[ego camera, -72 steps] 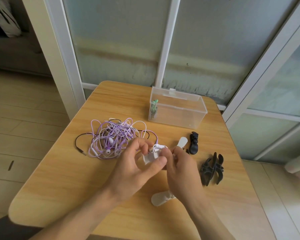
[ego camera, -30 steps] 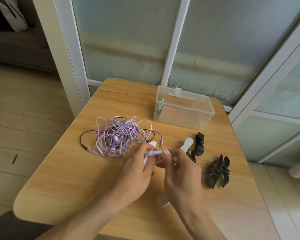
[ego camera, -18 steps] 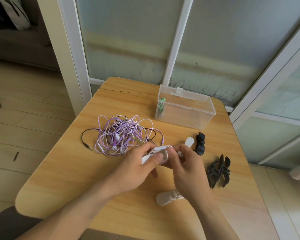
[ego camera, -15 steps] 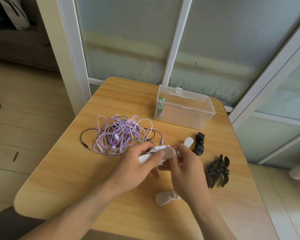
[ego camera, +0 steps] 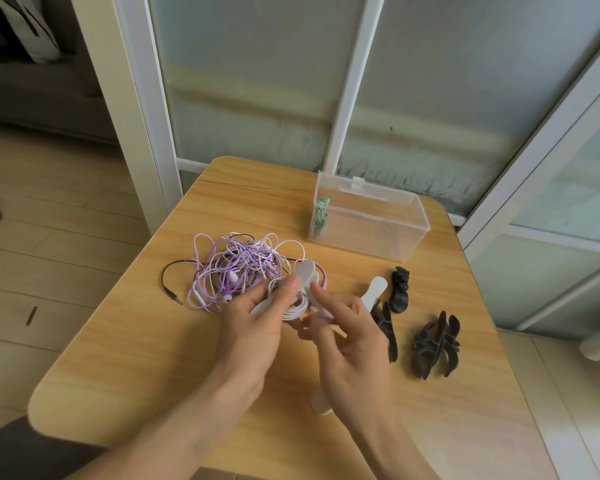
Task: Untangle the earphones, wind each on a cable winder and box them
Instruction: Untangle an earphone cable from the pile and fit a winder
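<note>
My left hand grips a white cable winder with white earphone cable coiled round its middle, held above the table. My right hand is beside it, index finger stretched toward the winder, lower fingers touching the cable. A tangle of purple, white and black earphones lies on the table just behind my left hand. The clear plastic box stands open at the back, with a green earphone bundle in its left end.
Spare white winders lie on the wooden table: one right of my hands, another under my right wrist. Black winders sit to the right. Glass door panels stand behind the table.
The winder has tilted upright in my left hand, its end now pointing away from me. My right hand has loosened and drawn slightly off the winder, fingers spreading.
</note>
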